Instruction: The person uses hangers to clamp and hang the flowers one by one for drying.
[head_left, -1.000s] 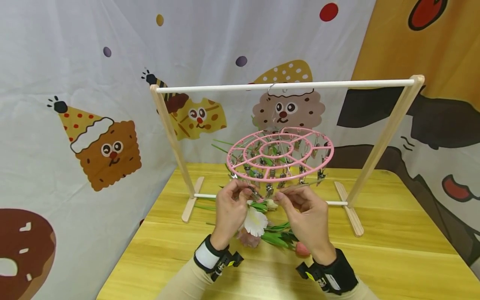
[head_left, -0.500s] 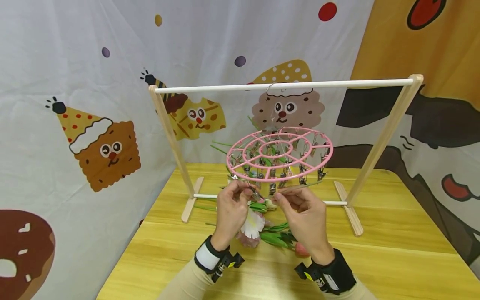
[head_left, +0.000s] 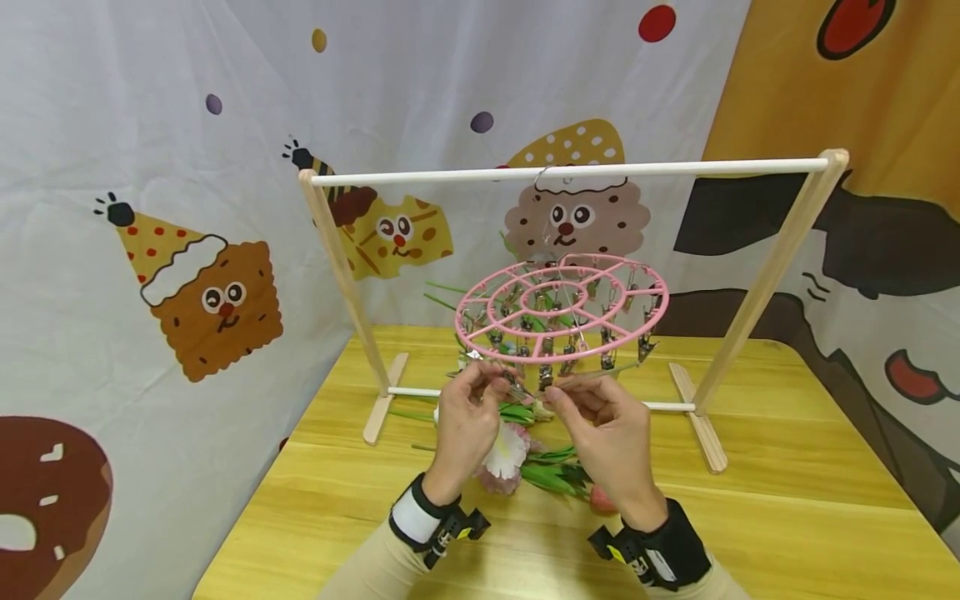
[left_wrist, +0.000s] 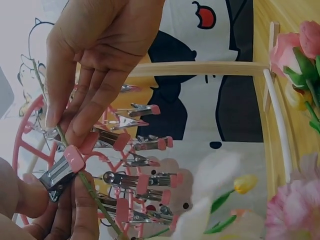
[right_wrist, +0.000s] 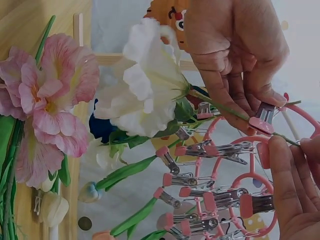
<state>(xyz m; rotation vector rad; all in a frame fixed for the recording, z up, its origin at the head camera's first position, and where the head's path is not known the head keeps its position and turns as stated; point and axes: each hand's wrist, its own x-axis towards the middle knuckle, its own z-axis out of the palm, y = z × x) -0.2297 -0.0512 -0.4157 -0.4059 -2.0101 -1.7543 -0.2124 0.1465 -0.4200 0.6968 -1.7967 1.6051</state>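
The left hand (head_left: 467, 421) pinched a metal clip (left_wrist: 56, 174) with pink tips between thumb and fingers, its handles squeezed. The right hand (head_left: 611, 433) held a green stem (right_wrist: 215, 103) in nearly closed fingers, just beside that clip. The stem ran between the clip's pink tips and ended in a white flower (right_wrist: 142, 82) on the left hand's side; whether the tips gripped it could not be told. Both hands were just below the front rim of a pink round clip hanger (head_left: 562, 358), hung by a hook from the white rod (head_left: 712, 168) of a wooden-legged stand. Other pink-tipped clips (right_wrist: 215, 198) dangled from its rings. On the tabletop (head_left: 315, 508), a pink-and-white flower (right_wrist: 52, 95) lay below the hands among green leaves. A cartoon-printed cloth (head_left: 247, 50) hung behind the stand.
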